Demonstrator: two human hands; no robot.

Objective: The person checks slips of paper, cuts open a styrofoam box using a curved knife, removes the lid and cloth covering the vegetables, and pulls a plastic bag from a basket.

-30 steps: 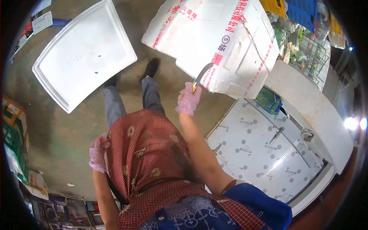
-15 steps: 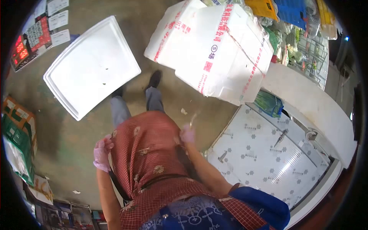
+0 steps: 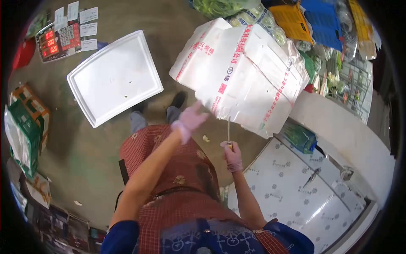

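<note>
My left hand (image 3: 189, 121), in a thin pink glove, reaches out in front of the apron with its fingers stretched, slightly blurred. Its fingertips come close to the near edge of a white foam box (image 3: 249, 80) printed with red lettering; contact cannot be made out. A knife (image 3: 229, 131) with a narrow blade is gripped by my right hand (image 3: 233, 157), also gloved. Its blade points away from me, and the tip is at the box's lower edge. To the left lies a white foam lid (image 3: 114, 80) or shallow tray with small dark specks on it.
A scale display (image 3: 57, 42) with red digits stands at upper left. Green crates (image 3: 25, 135) sit at far left. Bagged vegetables (image 3: 258, 21) and a yellow crate (image 3: 292, 21) are at upper right. A patterned white cabinet top (image 3: 287, 182) lies to my right.
My left hand has swung from beside the apron up and right, toward the foam box. My right hand has moved right, bringing the knife to the box's edge. The view has shifted slightly.
</note>
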